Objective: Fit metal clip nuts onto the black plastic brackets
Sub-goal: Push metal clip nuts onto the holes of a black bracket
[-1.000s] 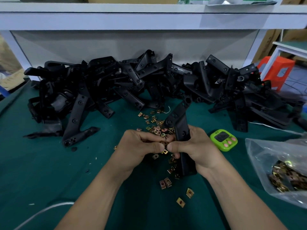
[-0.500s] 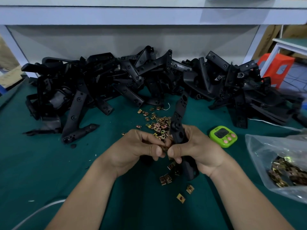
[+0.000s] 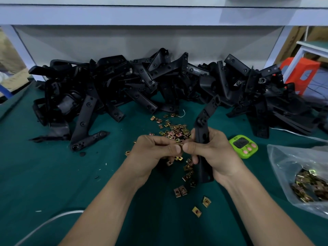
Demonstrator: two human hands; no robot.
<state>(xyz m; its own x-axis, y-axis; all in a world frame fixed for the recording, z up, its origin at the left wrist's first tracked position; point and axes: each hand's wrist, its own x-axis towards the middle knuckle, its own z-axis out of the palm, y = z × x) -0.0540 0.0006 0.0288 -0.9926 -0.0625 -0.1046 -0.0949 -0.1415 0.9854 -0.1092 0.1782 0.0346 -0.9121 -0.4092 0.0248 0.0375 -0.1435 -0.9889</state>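
My right hand (image 3: 217, 153) is wrapped around a long black plastic bracket (image 3: 202, 134). I hold it nearly upright with its top leaning away to the right and its lower end hanging below my palm, just over the tabletop (image 3: 53, 174). My left hand (image 3: 156, 151) is curled, thumb tip against my right thumb tip. Between them I pinch a clip nut (image 3: 180, 144) right at the bracket's left edge. Only a sliver of it shows, so I cannot tell how far onto the plastic it sits.

Just beyond my knuckles lie the loose clip nuts (image 3: 175, 132), a brassy scatter that trails under my hands and down between my wrists. A few strays lie nearer my forearms. Further out, past that scatter, the heap of brackets (image 3: 159, 82) stretches across the tabletop from far left to far right. Just right of my right hand sits a green timer (image 3: 243, 146) with pink buttons. Beyond it, further right, a clear plastic bag (image 3: 287, 162) holds more nuts. A white cable (image 3: 44, 226) curves along the tabletop near my left forearm.
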